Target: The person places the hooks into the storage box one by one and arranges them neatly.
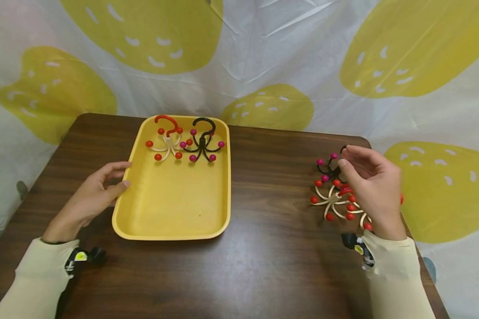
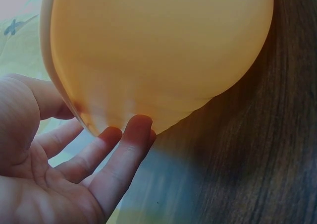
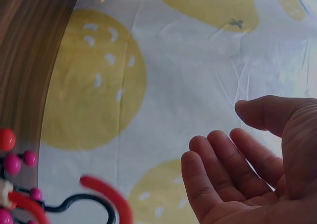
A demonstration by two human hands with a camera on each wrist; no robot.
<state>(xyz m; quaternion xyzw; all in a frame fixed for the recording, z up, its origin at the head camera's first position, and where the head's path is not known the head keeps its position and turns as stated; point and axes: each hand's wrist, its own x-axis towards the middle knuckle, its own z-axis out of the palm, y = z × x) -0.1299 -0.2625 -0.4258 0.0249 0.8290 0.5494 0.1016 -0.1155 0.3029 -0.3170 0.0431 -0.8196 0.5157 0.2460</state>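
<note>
A yellow tray stands left of the table's middle. In its far end lie a cream multi-arm hanger with a red hook and red balls, and a black one with magenta balls. My left hand holds the tray's left rim, thumb at the rim and fingertips against the outer wall. Over the right side, my right hand hovers with slightly bent fingers and nothing in it. Below it lie a black hanger and cream ones, partly hidden by the hand.
The dark wooden table runs between the tray and the hangers at its right edge. A white curtain printed with yellow fruit hangs behind and at the right. Small black devices are strapped to both wrists.
</note>
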